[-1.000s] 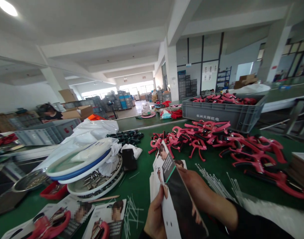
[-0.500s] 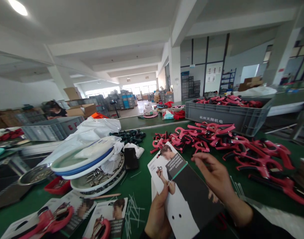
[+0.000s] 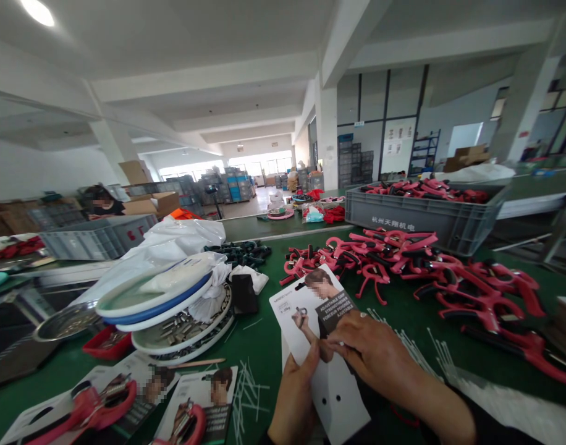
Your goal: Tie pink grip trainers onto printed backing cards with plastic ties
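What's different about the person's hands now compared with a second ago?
The right hand came off the right edge of the grip strengthener card and moved left across its front. The card turned to face the camera more. The left hand kept its hold; the pink hand grips stayed put.

To our left we see a stack of trays (image 3: 146, 319), a white bag (image 3: 185, 238) behind it, a red dish (image 3: 95, 352) and a metal bowl (image 3: 51, 337) near it. Beyond, we notice a grey crate (image 3: 79, 246), a person (image 3: 105, 207) and an open carton (image 3: 160, 206). Farther back we make out stacked bins (image 3: 236, 186), a pillar (image 3: 328, 139), posters (image 3: 397, 139) and a blue shelf (image 3: 424, 153), with a lamp (image 3: 38, 11) bright overhead.
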Action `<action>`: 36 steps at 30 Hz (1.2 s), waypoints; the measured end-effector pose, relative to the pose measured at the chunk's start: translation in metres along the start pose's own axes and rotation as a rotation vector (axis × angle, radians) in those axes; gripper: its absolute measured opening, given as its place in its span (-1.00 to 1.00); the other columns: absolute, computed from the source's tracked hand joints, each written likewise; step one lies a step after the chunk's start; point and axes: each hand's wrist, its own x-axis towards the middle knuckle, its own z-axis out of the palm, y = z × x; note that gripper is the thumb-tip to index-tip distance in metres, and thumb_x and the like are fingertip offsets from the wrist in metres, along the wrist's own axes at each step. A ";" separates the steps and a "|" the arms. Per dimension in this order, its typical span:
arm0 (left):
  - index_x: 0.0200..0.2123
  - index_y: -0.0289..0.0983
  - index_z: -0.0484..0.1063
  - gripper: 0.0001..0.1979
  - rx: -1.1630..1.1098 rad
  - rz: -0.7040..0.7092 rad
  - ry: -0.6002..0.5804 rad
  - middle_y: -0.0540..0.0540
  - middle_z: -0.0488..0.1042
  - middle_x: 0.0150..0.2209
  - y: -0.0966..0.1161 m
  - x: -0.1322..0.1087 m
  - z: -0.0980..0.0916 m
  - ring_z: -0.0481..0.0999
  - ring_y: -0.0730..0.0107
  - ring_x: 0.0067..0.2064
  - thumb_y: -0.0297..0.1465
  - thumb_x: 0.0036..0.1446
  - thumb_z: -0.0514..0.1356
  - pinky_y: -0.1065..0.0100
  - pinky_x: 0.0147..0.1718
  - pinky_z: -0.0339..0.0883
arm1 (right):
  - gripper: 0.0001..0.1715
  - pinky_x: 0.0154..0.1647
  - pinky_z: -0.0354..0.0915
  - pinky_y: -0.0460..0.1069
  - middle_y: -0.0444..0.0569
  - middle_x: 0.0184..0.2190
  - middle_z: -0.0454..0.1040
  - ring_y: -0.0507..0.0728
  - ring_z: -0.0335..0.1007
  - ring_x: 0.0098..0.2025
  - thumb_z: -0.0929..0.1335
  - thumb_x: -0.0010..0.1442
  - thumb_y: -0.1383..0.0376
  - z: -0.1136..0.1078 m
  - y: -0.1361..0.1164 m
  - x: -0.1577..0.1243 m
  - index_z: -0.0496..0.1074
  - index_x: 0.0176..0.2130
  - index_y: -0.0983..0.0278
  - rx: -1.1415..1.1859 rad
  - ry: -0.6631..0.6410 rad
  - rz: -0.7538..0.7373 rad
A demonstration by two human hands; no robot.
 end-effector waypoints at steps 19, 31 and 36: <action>-0.47 -0.32 0.39 -0.70 0.440 0.170 -0.068 0.02 0.38 -0.58 0.031 0.022 -0.034 0.38 0.42 -0.47 -0.27 -0.23 0.37 0.37 -0.37 0.24 | -0.87 -0.35 0.25 0.06 0.16 -0.37 0.52 0.33 0.45 -0.26 0.36 -0.05 0.29 0.006 0.127 -0.062 0.49 -0.47 0.31 -0.312 -0.467 0.708; 0.02 -0.28 0.31 -0.27 0.669 0.036 0.081 -0.19 0.50 -0.14 0.046 0.008 -0.059 0.51 0.13 -0.21 -0.31 -0.29 0.41 0.33 -0.33 0.36 | -0.72 -0.44 0.12 -0.02 0.05 -0.53 0.48 0.18 0.42 -0.41 0.28 0.04 0.24 0.008 0.149 -0.066 0.46 -0.59 0.27 -0.161 -0.383 0.747; 0.16 -0.31 0.07 0.01 0.716 -0.069 0.136 -0.22 0.51 -0.25 0.028 0.001 -0.095 0.53 0.05 -0.31 -0.22 -0.38 0.43 0.26 -0.44 0.38 | -0.69 -0.46 0.10 -0.03 -0.02 -0.60 0.44 0.12 0.34 -0.48 0.26 0.02 0.21 -0.009 0.143 -0.068 0.42 -0.63 0.28 -0.007 -0.245 0.750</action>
